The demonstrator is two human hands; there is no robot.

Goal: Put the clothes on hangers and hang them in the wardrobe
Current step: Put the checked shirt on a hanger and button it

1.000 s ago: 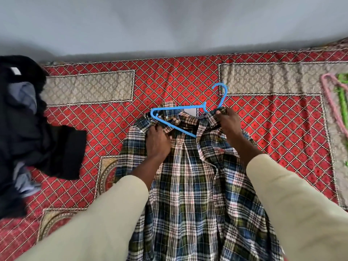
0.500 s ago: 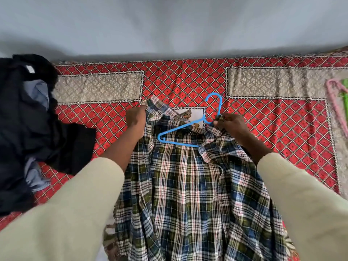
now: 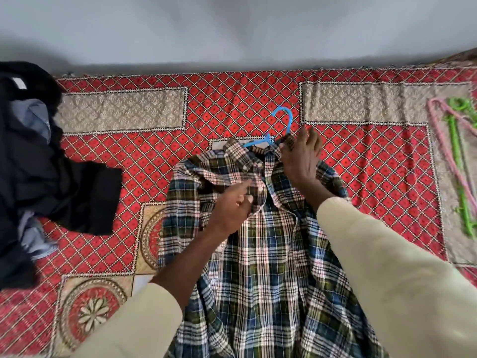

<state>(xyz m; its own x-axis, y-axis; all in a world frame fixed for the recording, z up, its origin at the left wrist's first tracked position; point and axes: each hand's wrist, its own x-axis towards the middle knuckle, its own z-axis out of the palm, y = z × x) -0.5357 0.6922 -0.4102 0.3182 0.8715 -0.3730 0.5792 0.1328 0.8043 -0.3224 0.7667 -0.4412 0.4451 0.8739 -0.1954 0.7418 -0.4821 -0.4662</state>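
1. A plaid shirt (image 3: 260, 254) lies spread on a bed covered by a red patterned bedspread (image 3: 227, 104), collar toward the far edge and hem toward the person.
2. A blue hanger (image 3: 280, 130) sits inside the shirt at the collar. Only its hook and a short piece of one shoulder bar show above the cloth; the rest is hidden under the fabric.
3. The right hand (image 3: 300, 157) rests at the right side of the collar, just below the hook. Its fingers are fairly straight and spread, pointing toward the far edge, while the thumb side bunches a fold of collar cloth. Whether this grip is truly clamped on the fabric or only pressing it, I cannot tell.
4. The left hand (image 3: 236, 204) lies on the upper front of the shirt, near the button placket. Its forefinger points along the cloth and the other fingers are curled, gathering a fold of plaid, so this grip is pinching the shirt.
5. Both arms wear pale cream sleeves (image 3: 387, 267).
6. At the left edge of the bed a heap of dark clothes (image 3: 38, 164) lies well apart from the shirt, with some grey-blue cloth showing in it.
7. At the far right a pink hanger (image 3: 444, 140) and a green hanger (image 3: 458, 164) lie on the bedspread, overlapping each other.
8. Behind the bed stands a plain grey wall (image 3: 232, 29).
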